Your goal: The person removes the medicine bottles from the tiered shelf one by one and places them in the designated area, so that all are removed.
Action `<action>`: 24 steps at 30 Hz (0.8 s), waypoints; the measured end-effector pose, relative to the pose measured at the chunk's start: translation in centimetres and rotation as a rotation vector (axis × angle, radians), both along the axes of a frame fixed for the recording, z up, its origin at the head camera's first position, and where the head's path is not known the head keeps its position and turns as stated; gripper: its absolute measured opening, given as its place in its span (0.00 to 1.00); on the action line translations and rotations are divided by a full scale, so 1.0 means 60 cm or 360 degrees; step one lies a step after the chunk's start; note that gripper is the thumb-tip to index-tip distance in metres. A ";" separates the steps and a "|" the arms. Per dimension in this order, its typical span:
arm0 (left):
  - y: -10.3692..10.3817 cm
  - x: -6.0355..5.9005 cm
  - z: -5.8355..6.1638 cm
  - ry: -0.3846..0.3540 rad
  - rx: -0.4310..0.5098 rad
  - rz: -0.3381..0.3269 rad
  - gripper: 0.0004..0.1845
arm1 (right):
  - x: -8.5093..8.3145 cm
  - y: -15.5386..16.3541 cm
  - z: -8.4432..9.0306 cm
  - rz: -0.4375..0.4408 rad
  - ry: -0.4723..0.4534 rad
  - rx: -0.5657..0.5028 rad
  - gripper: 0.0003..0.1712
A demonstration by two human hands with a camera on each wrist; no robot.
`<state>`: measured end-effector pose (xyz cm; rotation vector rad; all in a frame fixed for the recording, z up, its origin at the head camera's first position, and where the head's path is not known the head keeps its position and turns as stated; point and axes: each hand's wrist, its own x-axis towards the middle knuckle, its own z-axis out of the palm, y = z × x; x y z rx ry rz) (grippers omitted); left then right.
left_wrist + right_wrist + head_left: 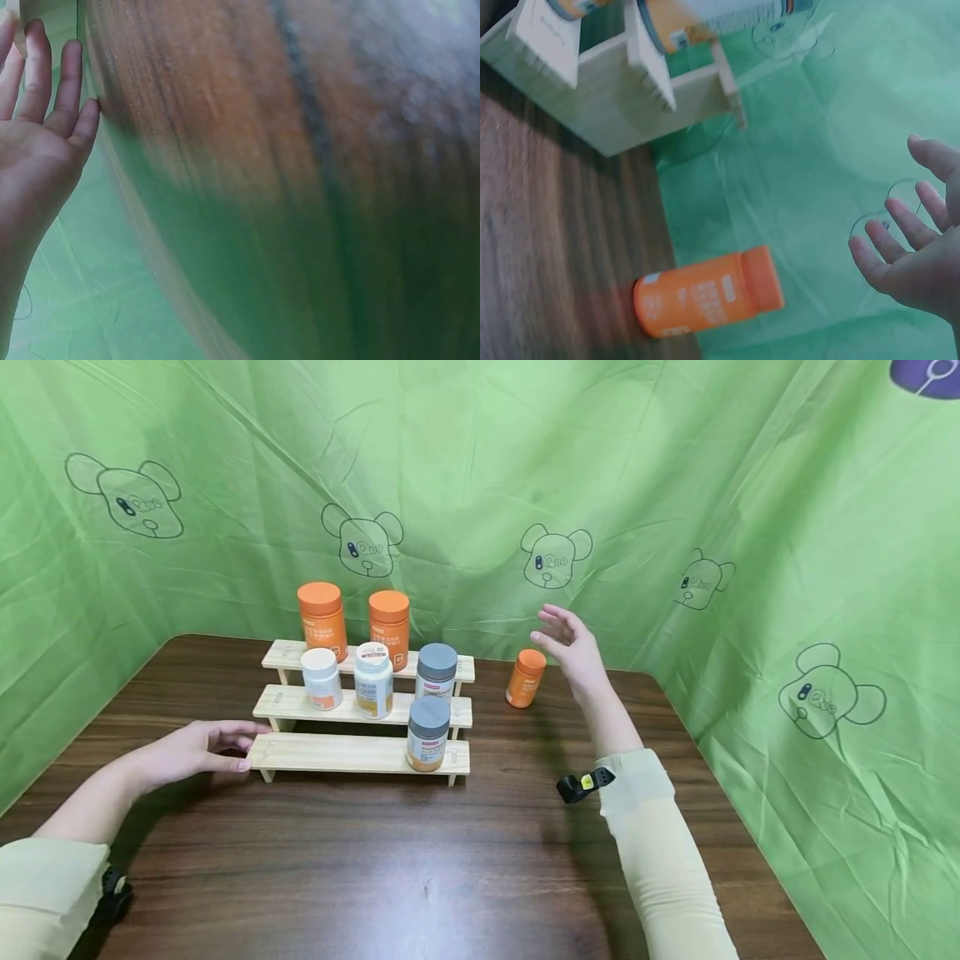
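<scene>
Left hand [189, 749] on the rack [330, 754], right hand [578, 657] free near the small orange bottle [526, 682].
Thumb and fingers of the left hand hold the bottom step's nine o'clock end, apparently to steady it. The right hand hangs empty, fingers loosely spread, at the small orange bottle's two o'clock; that bottle stands upright on the counter [465, 881] toward the rack's three o'clock, well within reach. The large orange bottles [322, 625] stand on the top step, seemingly so they show above the white bottles [322, 680] and grey-lidded jars [428, 739] toward six o'clock.
</scene>
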<state>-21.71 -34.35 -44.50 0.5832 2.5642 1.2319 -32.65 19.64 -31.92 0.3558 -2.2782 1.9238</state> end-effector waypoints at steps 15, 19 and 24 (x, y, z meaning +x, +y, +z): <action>0.001 0.001 0.006 -0.0036 0.0004 -0.0003 0.30 | 0.051 -0.062 0.071 0.0150 0.0047 -0.0108 0.32; 0.001 0.000 0.005 -0.0051 -0.0003 0.0008 0.31 | 0.072 -0.084 0.092 0.0173 0.0066 -0.0080 0.33; 0.002 0.000 0.005 -0.0065 0.0002 0.0012 0.31 | 0.082 -0.106 0.106 0.0204 0.0090 -0.0022 0.33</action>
